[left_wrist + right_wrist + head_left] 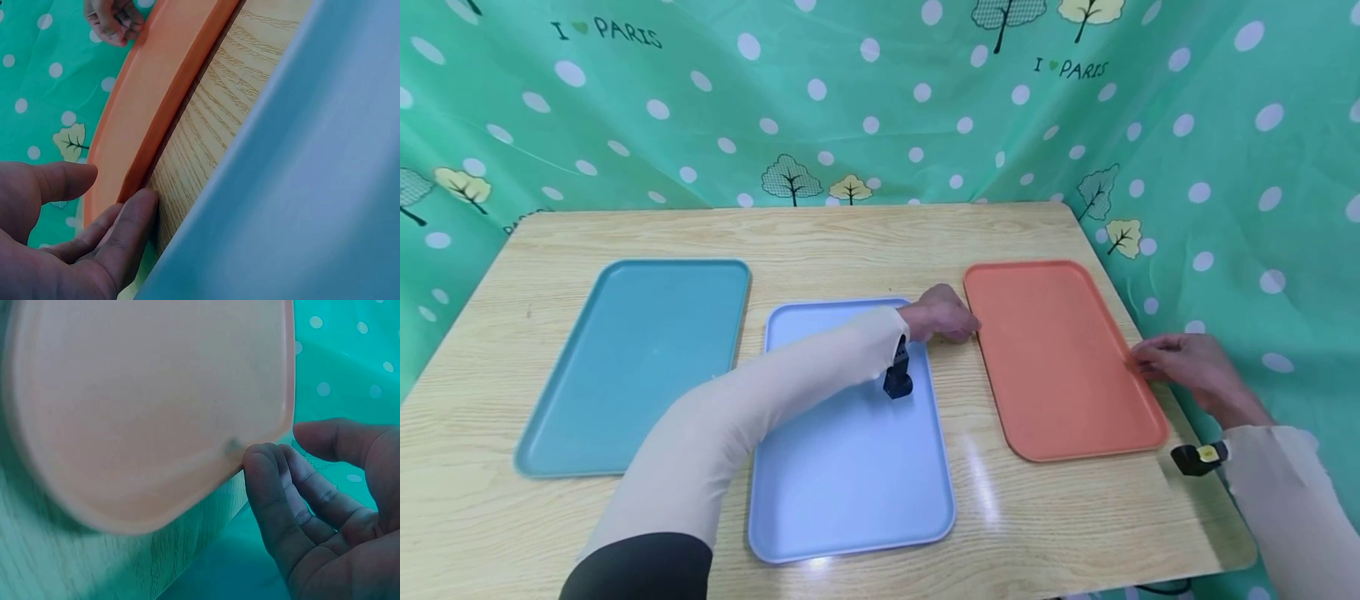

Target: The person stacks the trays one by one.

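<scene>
An orange-red rectangular tray lies on the right side of the wooden table. At its left rim is my left hand, whose fingertips touch the outer side of the edge. In the left wrist view the thumb of that left hand is held apart from the fingers. My right hand is at the tray's right rim. Fingertips of the right hand touch the tray edge in the right wrist view, with the thumb spread away from them.
A light blue tray lies in the middle, beneath my left forearm. Further left is a teal tray. The wooden table meets a green dotted curtain at the back and right.
</scene>
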{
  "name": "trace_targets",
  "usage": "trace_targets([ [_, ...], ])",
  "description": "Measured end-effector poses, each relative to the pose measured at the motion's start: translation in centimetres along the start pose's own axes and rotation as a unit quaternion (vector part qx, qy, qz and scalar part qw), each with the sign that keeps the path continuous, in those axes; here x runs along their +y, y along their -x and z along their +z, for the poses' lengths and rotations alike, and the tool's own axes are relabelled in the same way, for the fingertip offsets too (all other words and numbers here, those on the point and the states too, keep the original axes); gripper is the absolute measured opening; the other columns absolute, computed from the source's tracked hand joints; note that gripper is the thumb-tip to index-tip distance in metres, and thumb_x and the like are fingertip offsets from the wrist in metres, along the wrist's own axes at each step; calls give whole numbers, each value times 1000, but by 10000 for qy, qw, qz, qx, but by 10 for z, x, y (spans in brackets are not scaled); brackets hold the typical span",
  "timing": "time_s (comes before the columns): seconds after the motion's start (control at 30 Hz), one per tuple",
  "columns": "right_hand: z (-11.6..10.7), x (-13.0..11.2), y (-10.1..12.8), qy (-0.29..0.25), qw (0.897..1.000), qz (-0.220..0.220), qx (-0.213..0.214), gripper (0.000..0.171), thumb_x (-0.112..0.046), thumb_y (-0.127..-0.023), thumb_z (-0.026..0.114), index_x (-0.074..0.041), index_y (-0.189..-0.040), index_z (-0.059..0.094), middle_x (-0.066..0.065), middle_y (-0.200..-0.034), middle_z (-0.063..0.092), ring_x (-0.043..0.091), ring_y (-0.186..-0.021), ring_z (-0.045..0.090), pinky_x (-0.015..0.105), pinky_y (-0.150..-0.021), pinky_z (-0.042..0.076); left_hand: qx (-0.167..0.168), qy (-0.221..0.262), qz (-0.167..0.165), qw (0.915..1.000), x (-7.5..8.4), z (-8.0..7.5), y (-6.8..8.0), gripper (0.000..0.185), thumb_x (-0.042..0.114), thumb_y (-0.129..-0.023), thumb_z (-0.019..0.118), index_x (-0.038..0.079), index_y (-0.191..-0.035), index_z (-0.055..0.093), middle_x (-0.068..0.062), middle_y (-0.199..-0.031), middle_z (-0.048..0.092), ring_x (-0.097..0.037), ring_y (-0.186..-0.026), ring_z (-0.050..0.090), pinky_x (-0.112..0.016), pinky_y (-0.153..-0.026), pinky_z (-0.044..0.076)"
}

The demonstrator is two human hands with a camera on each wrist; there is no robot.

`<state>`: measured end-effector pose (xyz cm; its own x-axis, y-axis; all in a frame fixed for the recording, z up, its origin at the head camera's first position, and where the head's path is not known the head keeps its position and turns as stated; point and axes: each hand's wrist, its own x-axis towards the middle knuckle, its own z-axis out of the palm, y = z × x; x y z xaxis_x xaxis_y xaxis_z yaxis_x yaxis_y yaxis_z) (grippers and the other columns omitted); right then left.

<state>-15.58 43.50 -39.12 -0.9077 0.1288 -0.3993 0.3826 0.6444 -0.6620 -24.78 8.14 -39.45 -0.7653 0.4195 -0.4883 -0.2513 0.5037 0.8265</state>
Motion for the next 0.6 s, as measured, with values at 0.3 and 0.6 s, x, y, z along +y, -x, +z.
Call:
trace_targets([
  [0.3,-2,2,-4,152,9998,56,65,53,-32,-100,55,13,-128,55,-8,-89,73,2,-74,71,27,-72,61,-24,795,-20,9968,-1,3,-3,22,2,-88,70,-11,-105,65,-25,-104,71,-34,-98,72,-36,-85,60],
  [0.6,-3,8,-8,291,9993,184,116,54,-33,-100,55,13,-128,54,-5,-90,74,3,-74,70,26,-69,60,86,966,-148,9952,-1,7,-7,14,1,-87,69,-10,-96,70,-26,-98,72,-36,-95,72,-36,-81,61],
])
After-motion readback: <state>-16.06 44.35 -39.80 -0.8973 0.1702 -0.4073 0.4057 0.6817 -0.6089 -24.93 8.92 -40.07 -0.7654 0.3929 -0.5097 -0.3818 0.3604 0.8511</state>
